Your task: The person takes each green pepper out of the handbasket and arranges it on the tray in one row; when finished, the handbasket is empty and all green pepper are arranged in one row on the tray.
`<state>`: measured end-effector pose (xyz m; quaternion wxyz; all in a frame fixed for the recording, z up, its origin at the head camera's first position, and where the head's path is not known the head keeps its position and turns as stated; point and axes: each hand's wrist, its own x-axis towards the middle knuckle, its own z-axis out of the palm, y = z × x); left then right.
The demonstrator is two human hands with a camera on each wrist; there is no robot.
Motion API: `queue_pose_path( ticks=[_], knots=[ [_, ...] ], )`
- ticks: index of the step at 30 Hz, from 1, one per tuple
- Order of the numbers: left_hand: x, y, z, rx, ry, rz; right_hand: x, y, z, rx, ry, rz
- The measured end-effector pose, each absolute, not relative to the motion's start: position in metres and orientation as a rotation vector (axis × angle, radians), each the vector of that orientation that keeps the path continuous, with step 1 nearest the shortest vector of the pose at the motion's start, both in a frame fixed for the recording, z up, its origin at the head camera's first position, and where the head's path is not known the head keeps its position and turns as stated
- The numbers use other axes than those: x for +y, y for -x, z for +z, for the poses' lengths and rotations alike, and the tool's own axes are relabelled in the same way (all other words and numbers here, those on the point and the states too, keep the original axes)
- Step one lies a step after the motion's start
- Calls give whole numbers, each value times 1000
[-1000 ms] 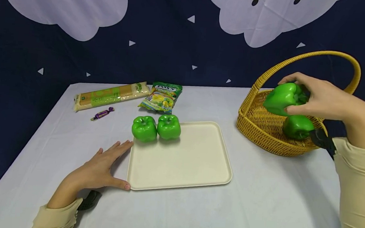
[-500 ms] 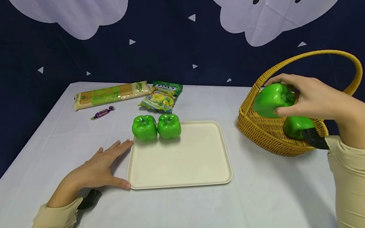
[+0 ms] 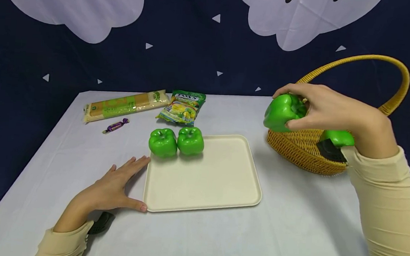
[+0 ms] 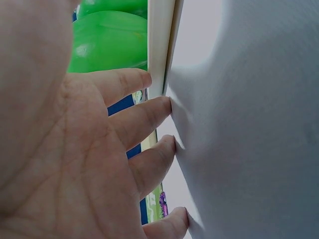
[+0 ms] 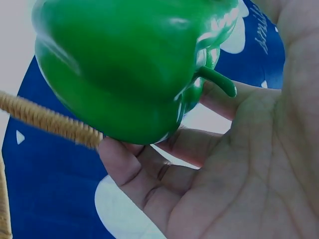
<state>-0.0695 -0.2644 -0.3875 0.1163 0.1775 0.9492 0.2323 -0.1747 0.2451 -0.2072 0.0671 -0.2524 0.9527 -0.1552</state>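
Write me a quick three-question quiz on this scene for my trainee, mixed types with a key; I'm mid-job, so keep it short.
1. How many green peppers sit on the tray?
2. True or false: the left hand is holding the purple candy.
3. What does the right hand grip?
A) the snack bag
B) a green pepper
C) the basket handle

Key:
1. Two, side by side near its far-left corner.
2. False; that hand is at the tray's left edge.
3. B, its stem toward the palm.
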Motion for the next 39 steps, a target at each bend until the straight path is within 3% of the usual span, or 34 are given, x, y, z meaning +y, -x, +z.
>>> queue_pose_path(
  ticks=[16, 39],
  knots=[
    [-265, 70, -389, 2781, -515, 674, 198, 198, -225, 2753, 940, -519],
    [-264, 70, -387, 2768, -495, 682, 143, 221, -259, 2613, 936, -418]
  ],
)
